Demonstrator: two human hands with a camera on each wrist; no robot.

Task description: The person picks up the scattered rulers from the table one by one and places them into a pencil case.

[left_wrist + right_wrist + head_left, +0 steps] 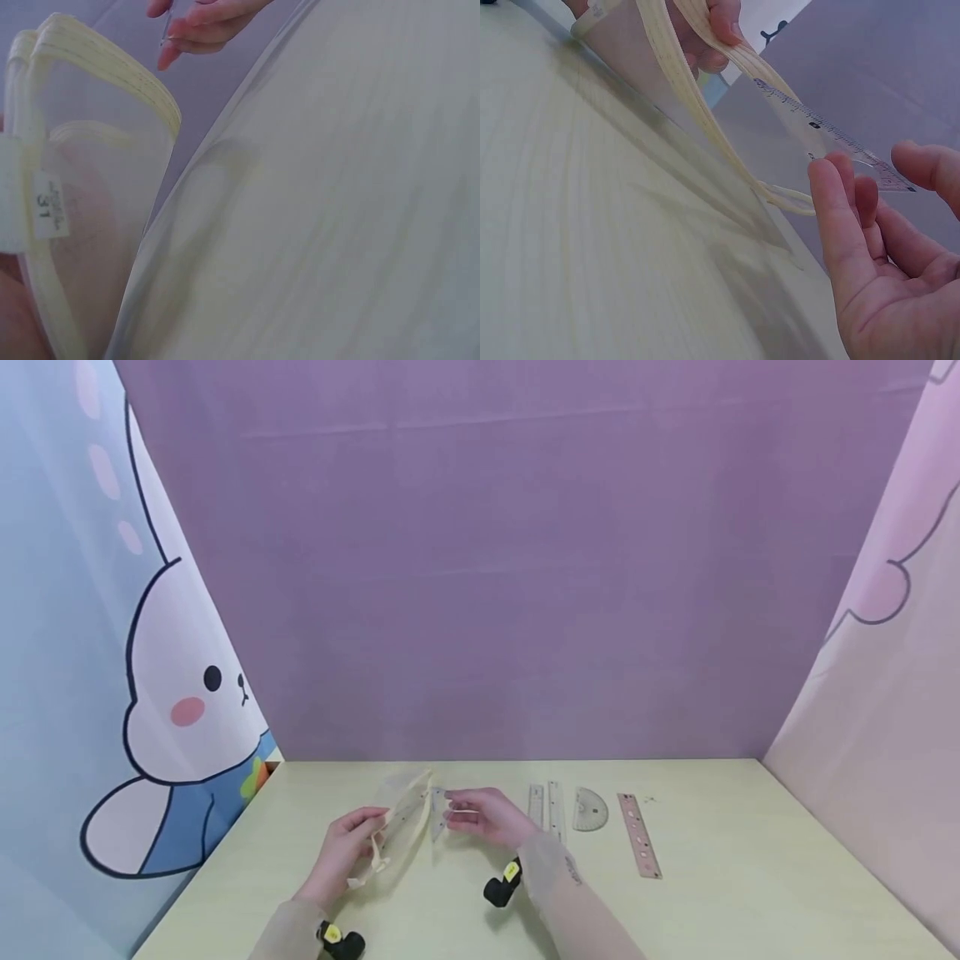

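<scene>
Clearly, left hand point(347, 843) grips a mesh pouch point(90, 217) tagged "31"; right hand point(487, 817) pinches a clear ruler point(832, 135).

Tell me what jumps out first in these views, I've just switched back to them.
The two hands meeting at the table's middle: the left hand grips a translucent mesh pouch with cream edging, and the right hand pinches a clear triangle ruler at its mouth. To their right, two clear straight rulers, a protractor and a pinkish ruler lie in a row on the pale green table.
</scene>
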